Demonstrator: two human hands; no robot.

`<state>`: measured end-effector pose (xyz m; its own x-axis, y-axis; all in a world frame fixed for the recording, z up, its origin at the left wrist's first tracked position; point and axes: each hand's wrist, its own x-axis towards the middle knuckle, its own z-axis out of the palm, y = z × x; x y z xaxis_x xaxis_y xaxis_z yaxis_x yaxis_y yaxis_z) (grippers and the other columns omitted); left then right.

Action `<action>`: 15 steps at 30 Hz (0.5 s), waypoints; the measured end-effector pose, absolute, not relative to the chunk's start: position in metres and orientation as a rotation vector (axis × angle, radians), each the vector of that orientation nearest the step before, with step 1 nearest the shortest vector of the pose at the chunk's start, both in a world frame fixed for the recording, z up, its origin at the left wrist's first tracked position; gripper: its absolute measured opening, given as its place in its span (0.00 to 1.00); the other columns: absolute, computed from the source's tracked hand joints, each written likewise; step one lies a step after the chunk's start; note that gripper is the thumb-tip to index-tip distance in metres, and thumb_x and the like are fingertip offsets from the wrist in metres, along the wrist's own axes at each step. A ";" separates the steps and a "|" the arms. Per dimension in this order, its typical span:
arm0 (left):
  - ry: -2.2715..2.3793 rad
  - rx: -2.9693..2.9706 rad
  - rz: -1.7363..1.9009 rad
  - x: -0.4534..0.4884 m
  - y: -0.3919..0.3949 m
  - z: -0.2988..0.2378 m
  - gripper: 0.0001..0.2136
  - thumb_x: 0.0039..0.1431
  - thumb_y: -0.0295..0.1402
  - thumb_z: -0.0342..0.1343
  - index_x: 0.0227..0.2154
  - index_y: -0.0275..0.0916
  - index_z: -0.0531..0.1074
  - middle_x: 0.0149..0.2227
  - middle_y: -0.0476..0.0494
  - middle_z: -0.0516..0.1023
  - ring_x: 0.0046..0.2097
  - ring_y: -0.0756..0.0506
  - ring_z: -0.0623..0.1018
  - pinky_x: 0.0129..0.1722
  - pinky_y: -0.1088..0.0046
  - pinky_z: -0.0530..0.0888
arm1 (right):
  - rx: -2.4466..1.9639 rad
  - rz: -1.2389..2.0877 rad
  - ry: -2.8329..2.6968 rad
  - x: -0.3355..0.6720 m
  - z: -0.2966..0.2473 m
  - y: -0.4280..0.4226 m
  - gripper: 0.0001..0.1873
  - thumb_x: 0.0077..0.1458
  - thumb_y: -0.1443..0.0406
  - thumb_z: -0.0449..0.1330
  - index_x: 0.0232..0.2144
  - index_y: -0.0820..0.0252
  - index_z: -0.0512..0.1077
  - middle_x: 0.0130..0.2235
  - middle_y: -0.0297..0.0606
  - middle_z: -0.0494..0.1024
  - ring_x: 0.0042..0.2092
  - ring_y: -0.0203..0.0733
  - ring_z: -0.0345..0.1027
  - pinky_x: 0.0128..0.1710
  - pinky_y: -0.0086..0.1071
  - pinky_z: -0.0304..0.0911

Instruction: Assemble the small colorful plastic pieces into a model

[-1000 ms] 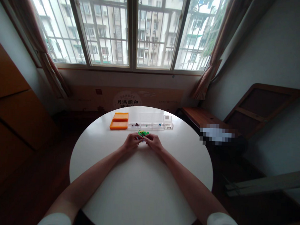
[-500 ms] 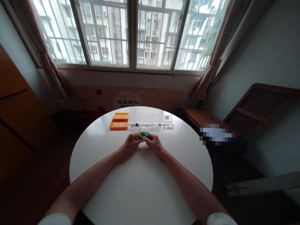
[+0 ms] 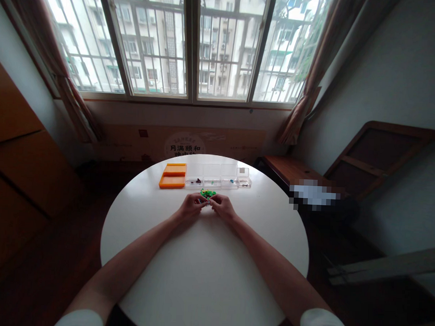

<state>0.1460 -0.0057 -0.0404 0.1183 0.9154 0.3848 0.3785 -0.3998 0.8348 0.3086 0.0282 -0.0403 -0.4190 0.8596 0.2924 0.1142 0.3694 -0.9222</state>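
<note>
Above the middle of the white round table (image 3: 201,277), my left hand (image 3: 191,206) and my right hand (image 3: 223,206) come together, nearly touching at the fingertips. Each is closed in a pinch. Something tiny, pale or bluish, shows between the fingertips; its kind is too small to tell. Right behind the fingers is a cluster of small bright green pieces (image 3: 208,193) with bits of yellow and dark colour, partly covered by the hands. Whether the cluster is held or lies on the table, I cannot tell.
An orange open case (image 3: 172,181) stands beyond my hands, left of centre. Beside it runs a row of clear open-lidded boxes (image 3: 212,183), with dark pieces (image 3: 198,181) and a blue piece (image 3: 231,181) inside. A wooden bench (image 3: 289,167) stands right of the table.
</note>
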 end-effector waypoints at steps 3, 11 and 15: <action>1.266 1.859 1.271 0.146 -0.006 -0.040 0.13 0.48 0.40 0.57 0.29 0.32 0.75 0.27 0.43 0.75 0.21 0.53 0.70 0.18 0.80 0.65 | -0.847 1.126 -1.788 0.308 -0.040 0.028 0.12 0.46 0.59 0.57 0.27 0.65 0.70 0.20 0.34 0.71 0.20 0.32 0.63 0.19 0.25 0.58; 1.289 1.918 1.305 0.146 -0.005 -0.040 0.13 0.48 0.39 0.58 0.29 0.33 0.76 0.26 0.43 0.74 0.21 0.54 0.69 0.19 0.80 0.65 | -0.841 1.129 -1.784 0.308 -0.042 0.030 0.14 0.46 0.57 0.57 0.27 0.64 0.70 0.20 0.34 0.71 0.20 0.32 0.63 0.18 0.25 0.59; 1.282 1.924 1.300 0.146 -0.005 -0.041 0.12 0.49 0.38 0.57 0.29 0.33 0.76 0.27 0.43 0.74 0.22 0.54 0.69 0.20 0.80 0.65 | -0.842 1.122 -1.794 0.308 -0.043 0.030 0.14 0.46 0.57 0.58 0.27 0.65 0.70 0.21 0.34 0.71 0.20 0.32 0.63 0.18 0.25 0.59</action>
<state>0.1461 -0.0047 -0.0411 0.1079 0.8903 0.4425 0.4302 -0.4430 0.7865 0.3078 0.0303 -0.0431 -0.4237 0.8549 0.2992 0.1054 0.3746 -0.9212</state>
